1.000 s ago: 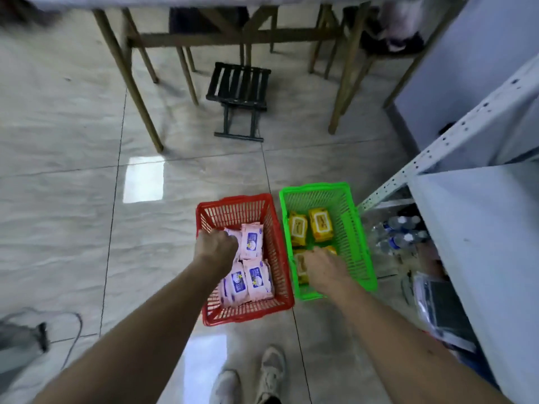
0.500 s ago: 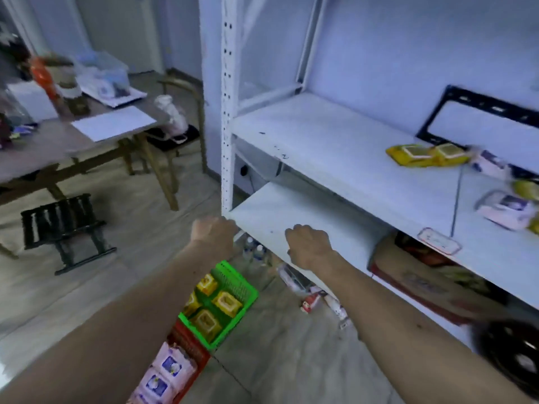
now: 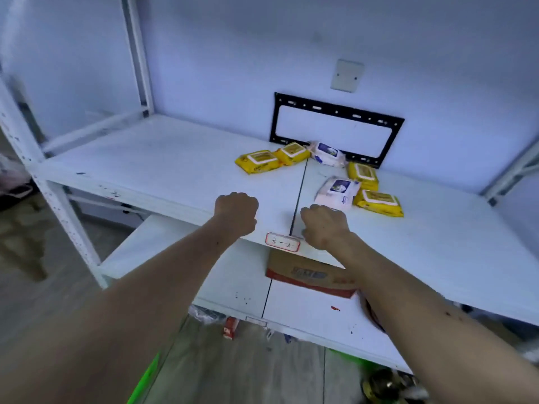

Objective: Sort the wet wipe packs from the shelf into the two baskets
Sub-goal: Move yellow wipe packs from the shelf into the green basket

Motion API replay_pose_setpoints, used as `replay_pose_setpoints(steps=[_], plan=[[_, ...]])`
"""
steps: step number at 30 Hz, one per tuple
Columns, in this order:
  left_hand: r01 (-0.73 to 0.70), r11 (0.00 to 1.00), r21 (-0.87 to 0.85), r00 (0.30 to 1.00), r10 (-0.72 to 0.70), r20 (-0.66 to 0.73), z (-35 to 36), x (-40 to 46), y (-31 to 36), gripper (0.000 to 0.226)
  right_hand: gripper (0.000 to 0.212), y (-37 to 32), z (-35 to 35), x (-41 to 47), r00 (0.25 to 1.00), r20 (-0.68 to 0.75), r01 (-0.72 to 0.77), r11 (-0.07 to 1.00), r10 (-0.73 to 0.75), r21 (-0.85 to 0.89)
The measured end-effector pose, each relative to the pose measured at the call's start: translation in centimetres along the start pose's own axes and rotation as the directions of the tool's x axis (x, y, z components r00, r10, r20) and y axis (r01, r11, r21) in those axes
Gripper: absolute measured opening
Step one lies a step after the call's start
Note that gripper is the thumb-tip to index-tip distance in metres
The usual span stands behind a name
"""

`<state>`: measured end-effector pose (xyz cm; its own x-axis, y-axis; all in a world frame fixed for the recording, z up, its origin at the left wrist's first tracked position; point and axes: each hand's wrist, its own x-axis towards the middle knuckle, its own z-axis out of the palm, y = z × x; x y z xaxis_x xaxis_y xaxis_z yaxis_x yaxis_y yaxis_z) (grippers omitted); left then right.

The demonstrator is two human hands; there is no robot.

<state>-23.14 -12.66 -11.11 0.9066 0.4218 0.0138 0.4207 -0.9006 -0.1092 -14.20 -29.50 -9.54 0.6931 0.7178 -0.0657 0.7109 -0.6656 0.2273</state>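
Several wet wipe packs lie on the white shelf (image 3: 163, 167): yellow packs (image 3: 259, 161) at the middle back and at the right (image 3: 379, 202), and white-pink packs (image 3: 335, 190) between them, one more (image 3: 326, 153) by the wall. My left hand (image 3: 236, 214) hovers over the shelf's front edge, its fingers curled, holding nothing. My right hand (image 3: 323, 225) is beside it, fingers curled down, just short of the near white-pink pack and empty. A sliver of the green basket (image 3: 145, 380) shows at the bottom.
A black metal bracket (image 3: 335, 112) hangs on the wall behind the packs. A cardboard box (image 3: 309, 275) sits on the lower shelf. White shelf posts (image 3: 58, 205) stand at the left. A label (image 3: 282, 242) is stuck on the shelf's front edge.
The view swung up from the two baskets on the floor to the shelf. Both hands rose from the baskets and now reach over the shelf's front edge, closer to the packs.
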Motion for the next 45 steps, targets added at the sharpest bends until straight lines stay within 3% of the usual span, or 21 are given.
replay_pose_setpoints(steps=[9,17,20,24,26,32,37,41,45], plan=[[-0.116,0.993,0.003,0.993,0.116,-0.004,-1.2,12.9,10.3,0.034,0.039,14.7,1.9,5.3,0.976,0.074,-0.208,0.977,0.205,0.046],[-0.209,0.977,-0.035,0.978,0.209,-0.008,-1.4,22.7,16.6,0.041,0.032,23.2,3.7,10.4,0.924,0.130,-0.368,0.928,0.359,0.057],[-0.234,0.971,-0.056,0.972,0.232,-0.038,-1.8,25.9,18.7,0.033,0.035,25.7,4.7,11.7,0.907,0.154,-0.411,0.902,0.392,0.130],[-0.242,0.959,-0.148,0.970,0.242,-0.020,-1.4,29.8,22.1,0.037,0.070,28.5,6.8,13.2,0.917,0.259,-0.364,0.902,0.304,0.231],[-0.233,0.947,-0.222,0.971,0.238,-0.006,-0.9,31.5,23.6,0.042,0.077,29.8,7.6,14.0,0.913,0.333,-0.339,0.893,0.236,0.296],[-0.146,0.890,-0.432,0.975,0.204,0.092,0.8,34.6,27.0,0.038,0.081,33.3,8.6,16.2,0.891,0.450,-0.266,0.868,0.055,0.420],[-0.032,0.886,-0.463,0.979,0.121,0.163,1.6,36.1,28.8,0.058,0.090,35.0,9.0,17.4,0.885,0.465,-0.230,0.888,0.020,0.398],[0.062,0.852,-0.520,0.976,0.058,0.211,1.1,36.9,30.3,0.066,0.075,35.8,9.3,18.0,0.822,0.569,-0.253,0.884,-0.019,0.394],[0.226,0.732,-0.643,0.950,-0.018,0.313,0.7,37.3,30.9,0.083,0.074,36.5,9.8,17.7,0.792,0.611,-0.310,0.861,-0.001,0.403]])
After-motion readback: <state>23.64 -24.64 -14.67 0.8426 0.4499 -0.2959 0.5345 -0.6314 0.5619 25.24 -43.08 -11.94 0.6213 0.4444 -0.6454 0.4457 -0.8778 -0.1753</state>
